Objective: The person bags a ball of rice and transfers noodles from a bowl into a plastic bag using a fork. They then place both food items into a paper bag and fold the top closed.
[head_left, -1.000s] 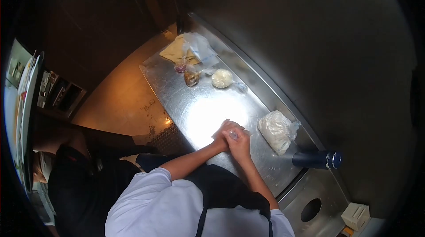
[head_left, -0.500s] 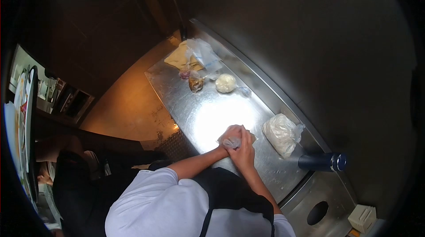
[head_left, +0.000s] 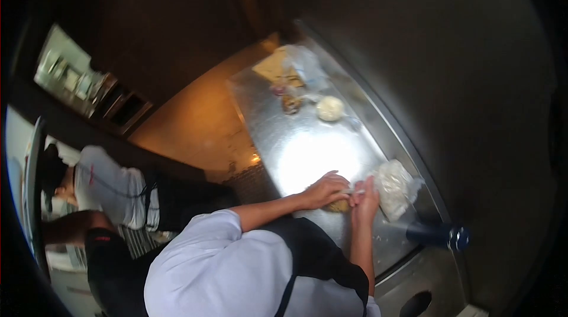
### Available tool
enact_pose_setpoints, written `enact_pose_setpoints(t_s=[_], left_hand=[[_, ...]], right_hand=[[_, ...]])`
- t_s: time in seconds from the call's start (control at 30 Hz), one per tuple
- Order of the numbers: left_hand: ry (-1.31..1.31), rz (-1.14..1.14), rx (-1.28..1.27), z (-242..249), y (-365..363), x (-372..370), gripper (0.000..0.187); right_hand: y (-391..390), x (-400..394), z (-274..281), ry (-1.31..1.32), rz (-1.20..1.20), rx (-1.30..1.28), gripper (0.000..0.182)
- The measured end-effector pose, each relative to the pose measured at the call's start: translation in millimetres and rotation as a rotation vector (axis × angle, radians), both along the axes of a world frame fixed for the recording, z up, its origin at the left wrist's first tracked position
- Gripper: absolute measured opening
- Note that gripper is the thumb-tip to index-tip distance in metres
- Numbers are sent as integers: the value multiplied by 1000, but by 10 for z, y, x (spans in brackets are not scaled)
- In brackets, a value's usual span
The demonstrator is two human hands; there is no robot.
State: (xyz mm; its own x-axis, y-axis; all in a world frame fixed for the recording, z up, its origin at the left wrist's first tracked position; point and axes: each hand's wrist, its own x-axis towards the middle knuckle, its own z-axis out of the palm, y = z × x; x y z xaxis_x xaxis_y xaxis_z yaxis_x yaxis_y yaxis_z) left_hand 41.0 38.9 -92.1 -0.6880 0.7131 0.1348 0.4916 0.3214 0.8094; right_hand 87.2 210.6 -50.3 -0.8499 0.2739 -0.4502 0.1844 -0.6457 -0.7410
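Both hands are closed on the twisted neck of a clear plastic bag point(head_left: 338, 206) with yellowish-brown contents, low over the steel table point(head_left: 255, 104). My left hand point(head_left: 325, 191) pinches the neck from the left, partly covering the bag. On the other side, my right hand point(head_left: 365, 197) grips the plastic end with bent fingers. Close to the right hand rests a larger tied bag of whitish contents point(head_left: 393, 190). Motion blur hides the exact finger positions.
Farther up the table lie a round bag of pale contents point(head_left: 329, 108), a small brown-filled bag point(head_left: 290, 104), and a yellow cloth point(head_left: 273, 67) beside clear plastic. A dark blue bottle point(head_left: 429, 234) lies at right. Another person point(head_left: 112, 181) stands at left.
My hands have moved from overlapping around the bag to side by side, with the right hand farther right. The view has shifted, and another person shows more fully at left.
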Motion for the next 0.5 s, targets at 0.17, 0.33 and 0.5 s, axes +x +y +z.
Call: enact_pose_setpoints(t_s=[0.17, 0.33, 0.5], left_hand=[[-8, 49, 88, 234, -34, 59, 32], [-88, 93, -66, 360, -178, -15, 33], [-8, -6, -69, 665, -247, -103, 34]], right_hand=[[-1, -108, 59, 5, -58, 66, 22], [131, 56, 634, 433, 141, 1154, 39], [-58, -27, 890, 492, 875, 1528, 38]])
